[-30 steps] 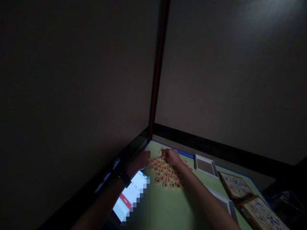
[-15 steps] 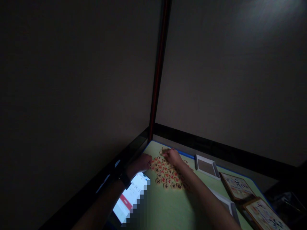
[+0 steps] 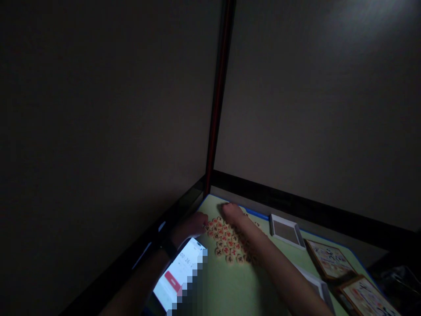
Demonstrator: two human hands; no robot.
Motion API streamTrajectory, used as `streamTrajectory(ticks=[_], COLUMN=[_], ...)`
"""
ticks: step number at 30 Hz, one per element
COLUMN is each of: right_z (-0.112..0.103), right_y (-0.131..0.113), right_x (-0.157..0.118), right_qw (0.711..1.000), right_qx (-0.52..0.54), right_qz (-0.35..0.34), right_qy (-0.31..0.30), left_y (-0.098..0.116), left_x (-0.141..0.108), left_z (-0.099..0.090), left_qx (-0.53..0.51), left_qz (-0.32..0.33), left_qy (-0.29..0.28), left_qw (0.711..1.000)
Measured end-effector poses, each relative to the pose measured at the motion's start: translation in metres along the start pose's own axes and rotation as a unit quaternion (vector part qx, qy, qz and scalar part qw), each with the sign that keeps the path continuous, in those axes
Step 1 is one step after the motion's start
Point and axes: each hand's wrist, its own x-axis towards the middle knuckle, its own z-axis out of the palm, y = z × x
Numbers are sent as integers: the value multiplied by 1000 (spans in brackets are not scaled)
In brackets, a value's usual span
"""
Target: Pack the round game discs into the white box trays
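Note:
Round wooden Chinese chess pieces (image 3: 229, 243) with red and black characters lie flat in a close cluster on the pale green tabletop (image 3: 226, 285). My left hand (image 3: 197, 223), a dark band on its wrist, is curled at the cluster's left edge, its fingertips by the outermost pieces. Over the far side of the cluster, my right hand (image 3: 233, 213) is closed with its back toward me. Whatever is in its fingers is hidden, and the right forearm covers part of the cluster.
A lit phone (image 3: 179, 274) showing a running timer lies to the left, below my left wrist. On the right are a shallow white box tray (image 3: 287, 231), another white tray partly under my arm, and two printed boxes (image 3: 330, 259). Walls meet behind the table.
My right hand has shifted slightly left, over the spot where pieces showed at the far edge. My left hand stays nearly in place. The view has shifted slightly.

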Motion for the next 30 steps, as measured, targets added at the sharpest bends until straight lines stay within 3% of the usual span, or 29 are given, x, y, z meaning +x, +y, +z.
streamTrajectory(ticks=[6,9,12,14,17,19,26,30], right_z=[-2,2,6,7,7,3,-18,-15], right_y=[19,26,31,31,32,35,61,54], right_x=[5,7,8,7,6,5,-4,-7], right_qw=[998,996,993,992,992,993,997,998], right_qx=[57,91,115,122,122,116,58,30], right_qz=[-5,-8,-12,-14,-11,-5,46,49], right_qy=[-17,-21,-17,-14,-11,-3,24,16], left_y=[3,17,50,81,123,140,143,143], left_x=[-2,-11,-27,-37,-46,-45,-31,-32], left_z=[-3,-4,4,15,37,52,87,105], left_qx=[15,24,32,44,23,13,0,3], left_qz=[1,16,76,79,109,103,100,129], left_qy=[-7,11,78,111,102,90,122,103], left_qw=[1000,1000,993,990,989,990,987,986])
